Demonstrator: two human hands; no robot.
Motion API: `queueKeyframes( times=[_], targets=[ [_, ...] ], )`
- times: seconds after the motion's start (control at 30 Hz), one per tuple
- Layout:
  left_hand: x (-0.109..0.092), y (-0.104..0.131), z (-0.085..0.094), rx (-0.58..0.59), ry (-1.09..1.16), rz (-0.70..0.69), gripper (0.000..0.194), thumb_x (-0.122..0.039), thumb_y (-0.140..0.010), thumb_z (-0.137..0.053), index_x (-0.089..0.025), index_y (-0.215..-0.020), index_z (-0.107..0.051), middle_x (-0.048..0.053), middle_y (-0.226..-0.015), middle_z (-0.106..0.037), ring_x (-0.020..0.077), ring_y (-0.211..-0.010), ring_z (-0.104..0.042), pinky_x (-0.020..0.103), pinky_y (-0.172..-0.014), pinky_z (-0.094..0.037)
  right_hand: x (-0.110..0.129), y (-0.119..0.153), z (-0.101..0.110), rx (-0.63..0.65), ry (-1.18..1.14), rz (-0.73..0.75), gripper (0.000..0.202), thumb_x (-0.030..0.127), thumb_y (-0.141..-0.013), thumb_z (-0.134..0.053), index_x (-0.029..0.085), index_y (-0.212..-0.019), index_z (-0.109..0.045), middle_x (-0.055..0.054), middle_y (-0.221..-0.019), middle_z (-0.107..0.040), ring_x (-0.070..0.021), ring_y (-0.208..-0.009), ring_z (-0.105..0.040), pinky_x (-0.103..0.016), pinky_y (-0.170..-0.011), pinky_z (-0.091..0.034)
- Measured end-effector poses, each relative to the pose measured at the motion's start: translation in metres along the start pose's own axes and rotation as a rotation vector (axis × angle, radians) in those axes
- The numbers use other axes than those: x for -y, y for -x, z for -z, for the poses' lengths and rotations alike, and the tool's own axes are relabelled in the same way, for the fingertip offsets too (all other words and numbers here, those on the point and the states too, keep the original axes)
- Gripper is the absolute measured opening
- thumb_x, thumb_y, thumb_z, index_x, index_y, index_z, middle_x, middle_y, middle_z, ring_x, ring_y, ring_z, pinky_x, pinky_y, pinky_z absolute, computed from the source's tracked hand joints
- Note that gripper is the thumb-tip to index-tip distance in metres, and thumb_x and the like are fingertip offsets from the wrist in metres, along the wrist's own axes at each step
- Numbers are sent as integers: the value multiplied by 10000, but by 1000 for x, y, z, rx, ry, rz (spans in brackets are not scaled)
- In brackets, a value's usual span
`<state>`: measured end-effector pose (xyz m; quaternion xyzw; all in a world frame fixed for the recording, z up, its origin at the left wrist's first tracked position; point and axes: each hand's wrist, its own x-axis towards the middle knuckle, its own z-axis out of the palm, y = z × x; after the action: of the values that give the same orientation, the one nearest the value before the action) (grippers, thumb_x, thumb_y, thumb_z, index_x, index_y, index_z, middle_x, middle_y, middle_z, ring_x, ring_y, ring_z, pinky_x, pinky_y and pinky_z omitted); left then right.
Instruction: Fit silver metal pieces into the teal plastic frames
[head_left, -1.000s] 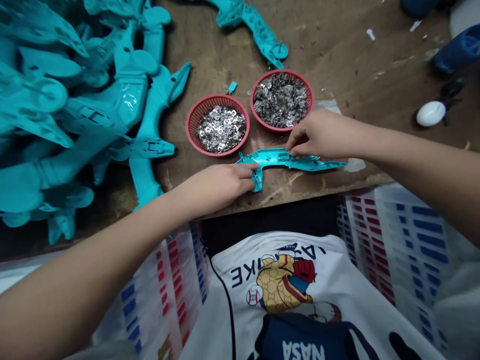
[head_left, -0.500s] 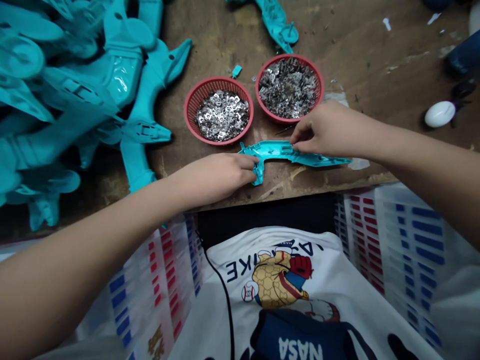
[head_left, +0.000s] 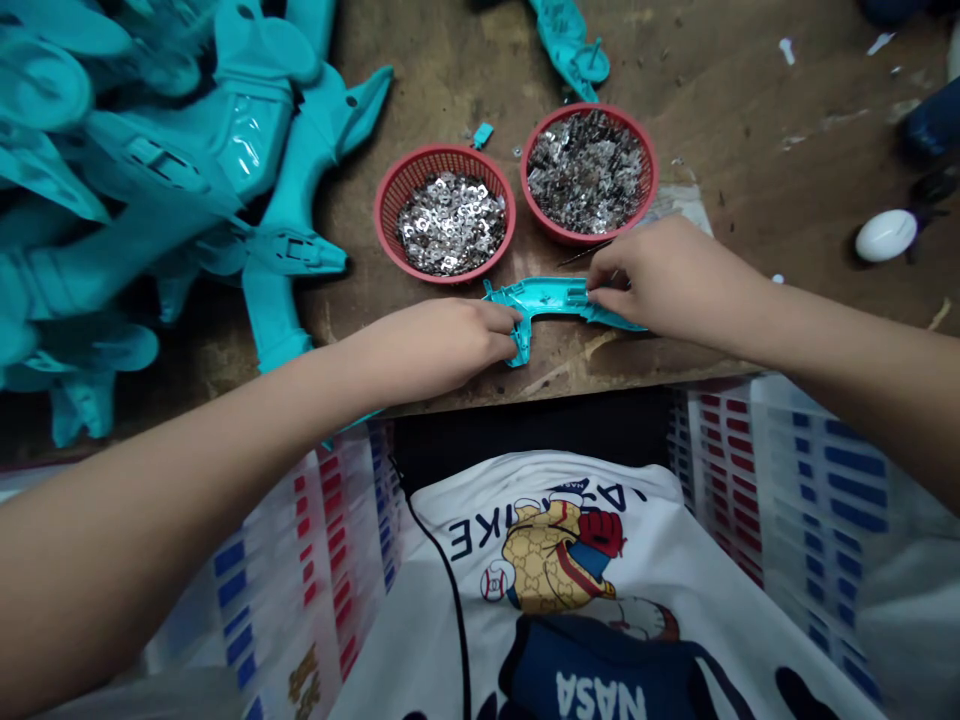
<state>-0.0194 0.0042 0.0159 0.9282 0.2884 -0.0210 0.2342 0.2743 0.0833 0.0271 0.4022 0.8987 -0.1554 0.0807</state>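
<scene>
A turquoise plastic piece (head_left: 551, 295) lies hollow side up near the table's front edge. My left hand (head_left: 450, 343) grips its left end between thumb and fingers. At the piece's right half is my right hand (head_left: 656, 285), its thumb and forefinger pinched together; whatever is between the fingertips is too small to make out. Behind the piece stand two red baskets: the left basket (head_left: 382, 215) holds shiny flat metal bits, and the right basket (head_left: 651, 170) holds darker small metal parts.
Many turquoise pieces (head_left: 289, 180) are heaped at the left. Another turquoise part (head_left: 574, 50) lies behind the right basket. A white oval object (head_left: 886, 235) sits at the right. Plastic crates (head_left: 847, 480) stand below the table edge on both sides.
My right hand has shifted slightly and now covers the right tip of the turquoise piece. My left hand keeps its hold. The whole view has moved a little.
</scene>
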Motion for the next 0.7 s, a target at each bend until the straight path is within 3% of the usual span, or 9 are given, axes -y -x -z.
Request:
queueKeyframes(
  times=[0.33, 0.7],
  targets=[
    [1, 1, -1, -23, 5, -5, 337, -124, -1021, -690, -259, -1276, -864, 92, -1296, -844, 272, -1351, -784, 386, -1171, -626, -9, -6, 3, -6, -31, 31, 276, 188, -988, -701, 221, -1094, -954, -89, -958, -861, -314, -855, -747, -398, -802, -512],
    [3, 1, -8, -70, 16, 32, 305, -129, -1026, -680, -263, -1221, -873, 86, -1267, -845, 271, -1327, -792, 392, -1162, -633, 1, -2, 6, -43, -101, -26, 232, 266, -972, -729, 231, -1031, -950, -101, -859, -841, -333, -809, -765, -424, -771, -575]
  ],
)
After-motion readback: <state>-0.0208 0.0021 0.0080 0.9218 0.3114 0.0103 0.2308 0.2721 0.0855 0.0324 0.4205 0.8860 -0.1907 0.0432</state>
